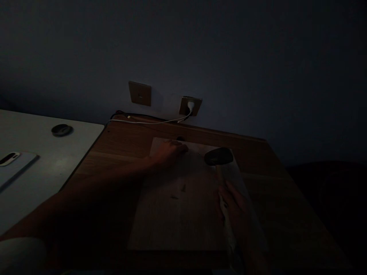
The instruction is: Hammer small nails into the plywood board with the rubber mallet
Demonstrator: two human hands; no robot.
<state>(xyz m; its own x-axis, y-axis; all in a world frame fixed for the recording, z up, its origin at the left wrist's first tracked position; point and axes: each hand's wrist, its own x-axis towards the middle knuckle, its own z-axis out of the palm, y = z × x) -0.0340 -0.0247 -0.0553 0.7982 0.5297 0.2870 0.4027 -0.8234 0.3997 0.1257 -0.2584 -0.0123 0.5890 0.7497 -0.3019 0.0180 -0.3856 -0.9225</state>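
Observation:
The picture is very dark. My right hand (233,206) is wrapped round the wooden handle of a mallet (219,156), whose dark head is over the far right part of a flat wooden board (177,225). At the board's far left, my left hand (169,154) rests with its fingers curled; whether anything is in them I cannot make out. A tiny bright speck (198,154) shows on the board between that hand and the mallet head. Two small dark slivers (183,188) lie nearer the middle, too dim to name.
The board lies on a brown wooden table (275,206) against the wall. Cables (143,122) run along its back edge to a plug (190,105) in a wall socket. On a white table (83,133) at left are a round dark object (62,130) and a phone (17,164).

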